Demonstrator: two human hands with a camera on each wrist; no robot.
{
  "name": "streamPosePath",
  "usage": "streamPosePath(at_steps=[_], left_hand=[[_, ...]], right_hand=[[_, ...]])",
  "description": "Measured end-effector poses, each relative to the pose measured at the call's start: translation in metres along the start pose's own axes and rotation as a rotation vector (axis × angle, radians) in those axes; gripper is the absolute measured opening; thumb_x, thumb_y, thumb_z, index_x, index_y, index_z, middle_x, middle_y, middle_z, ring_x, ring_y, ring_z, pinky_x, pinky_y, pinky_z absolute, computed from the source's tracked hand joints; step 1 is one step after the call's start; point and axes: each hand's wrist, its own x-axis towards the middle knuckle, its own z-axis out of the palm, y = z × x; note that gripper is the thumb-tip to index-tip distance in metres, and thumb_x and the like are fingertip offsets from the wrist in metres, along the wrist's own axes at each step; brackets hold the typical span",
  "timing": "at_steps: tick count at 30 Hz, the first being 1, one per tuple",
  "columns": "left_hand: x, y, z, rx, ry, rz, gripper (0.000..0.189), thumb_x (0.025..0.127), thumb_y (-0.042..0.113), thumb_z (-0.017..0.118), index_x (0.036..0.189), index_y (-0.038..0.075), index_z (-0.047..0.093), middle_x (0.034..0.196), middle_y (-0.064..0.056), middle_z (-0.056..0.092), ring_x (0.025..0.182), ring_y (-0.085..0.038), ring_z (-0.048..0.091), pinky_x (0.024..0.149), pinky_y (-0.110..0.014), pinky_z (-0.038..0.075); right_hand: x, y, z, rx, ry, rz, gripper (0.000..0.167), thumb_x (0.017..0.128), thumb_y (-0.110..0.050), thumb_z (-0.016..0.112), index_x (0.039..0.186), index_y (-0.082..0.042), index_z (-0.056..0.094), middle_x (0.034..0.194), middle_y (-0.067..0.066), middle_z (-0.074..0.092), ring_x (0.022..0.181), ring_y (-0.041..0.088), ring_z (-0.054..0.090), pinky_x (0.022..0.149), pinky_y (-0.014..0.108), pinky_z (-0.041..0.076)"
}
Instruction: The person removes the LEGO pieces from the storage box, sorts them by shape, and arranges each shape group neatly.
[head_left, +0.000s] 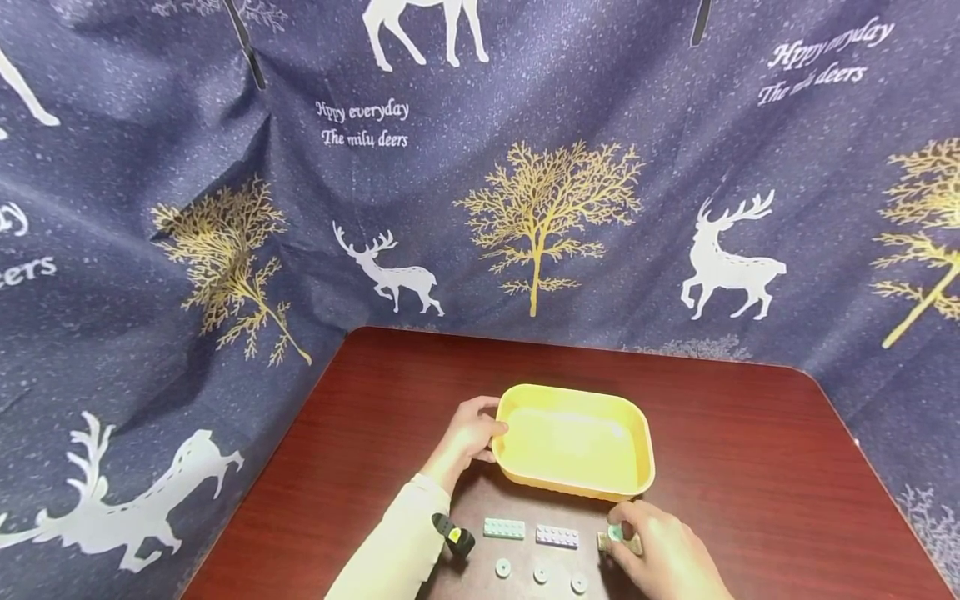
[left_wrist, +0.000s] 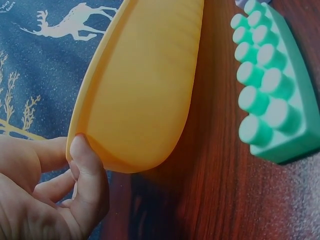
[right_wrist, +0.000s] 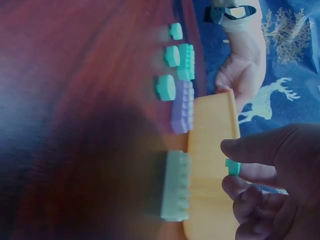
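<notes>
My left hand (head_left: 472, 430) grips the left end of a yellow plastic tub (head_left: 551, 482), its thumb over the rim in the left wrist view. Between the thumb and fingers of my right hand (head_left: 666, 548) is a small round green toy piece (right_wrist: 233, 167). That hand is over a pale green building brick (right_wrist: 175, 186), near the tub's front right corner. A lavender brick (head_left: 557, 536) and a mint green brick (head_left: 504, 528) lie in the same row to the left. In the left wrist view, the mint brick shows its two rows of studs.
Three small round pieces, the left (head_left: 502, 568), middle (head_left: 540, 575) and right (head_left: 578, 583), lie in front of the bricks. All stand on a reddish-brown table (head_left: 405, 375) backed by a dark blue cloth (head_left: 300, 183). A black band (head_left: 454, 535) is on my left wrist.
</notes>
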Motion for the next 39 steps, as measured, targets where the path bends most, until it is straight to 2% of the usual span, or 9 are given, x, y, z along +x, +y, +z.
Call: streamPosePath(at_steps=[3,8,11,18,23,27,39], left_hand=[[-0.001,0.001,0.000,0.001,0.001,0.004,0.052,0.088,0.001,0.071,0.138,0.006,0.059,0.089,-0.013,0.069,0.059,-0.019,0.068,0.047,-0.031,0.060],[-0.002,0.002,0.001,0.005,0.006,0.005,0.052,0.088,0.000,0.071,0.138,0.005,0.059,0.088,-0.013,0.069,0.057,-0.018,0.066,0.045,-0.029,0.059],[-0.002,0.001,0.001,0.006,0.007,0.003,0.053,0.088,0.000,0.071,0.139,0.005,0.059,0.088,-0.013,0.069,0.058,-0.018,0.066,0.045,-0.030,0.059],[-0.001,0.000,0.001,0.007,0.005,-0.004,0.052,0.089,0.001,0.071,0.139,0.006,0.059,0.091,-0.013,0.070,0.060,-0.019,0.068,0.046,-0.029,0.059],[-0.002,0.000,0.001,-0.001,0.001,0.003,0.053,0.089,0.001,0.070,0.140,0.006,0.058,0.091,-0.014,0.070,0.061,-0.019,0.068,0.046,-0.030,0.059],[-0.002,-0.001,0.001,-0.007,0.001,0.002,0.054,0.088,0.000,0.070,0.140,0.006,0.058,0.091,-0.015,0.070,0.061,-0.020,0.068,0.047,-0.030,0.060],[-0.003,0.001,0.002,0.002,0.014,0.010,0.053,0.087,-0.001,0.071,0.139,0.005,0.059,0.092,-0.014,0.070,0.062,-0.019,0.068,0.046,-0.029,0.059]], right_hand=[[-0.004,0.005,0.005,-0.013,-0.018,-0.009,0.028,0.077,-0.027,0.088,0.088,-0.032,0.063,0.078,-0.020,0.051,0.067,-0.004,0.045,0.057,0.022,0.041],[-0.009,0.013,0.012,-0.022,0.000,-0.110,0.031,0.073,-0.027,0.089,0.088,-0.031,0.063,0.081,-0.019,0.055,0.072,-0.004,0.050,0.060,0.025,0.047],[-0.010,0.018,0.015,0.002,-0.027,-0.164,0.031,0.073,-0.027,0.089,0.088,-0.030,0.062,0.084,-0.019,0.058,0.074,-0.004,0.051,0.062,0.026,0.050],[-0.015,0.021,0.018,0.083,-0.178,-0.108,0.026,0.078,-0.027,0.086,0.086,-0.030,0.061,0.079,-0.019,0.054,0.070,-0.007,0.048,0.056,0.022,0.044],[-0.016,0.023,0.022,0.097,-0.235,-0.097,0.025,0.077,-0.034,0.086,0.084,-0.031,0.062,0.074,-0.019,0.050,0.067,-0.006,0.045,0.055,0.022,0.041],[-0.015,0.025,0.026,0.096,-0.278,-0.104,0.024,0.076,-0.033,0.086,0.083,-0.031,0.063,0.073,-0.019,0.049,0.069,-0.005,0.044,0.056,0.022,0.040],[-0.013,0.024,0.031,0.102,-0.318,-0.066,0.022,0.076,-0.024,0.087,0.083,-0.027,0.066,0.074,-0.018,0.053,0.067,-0.003,0.047,0.055,0.024,0.043]])
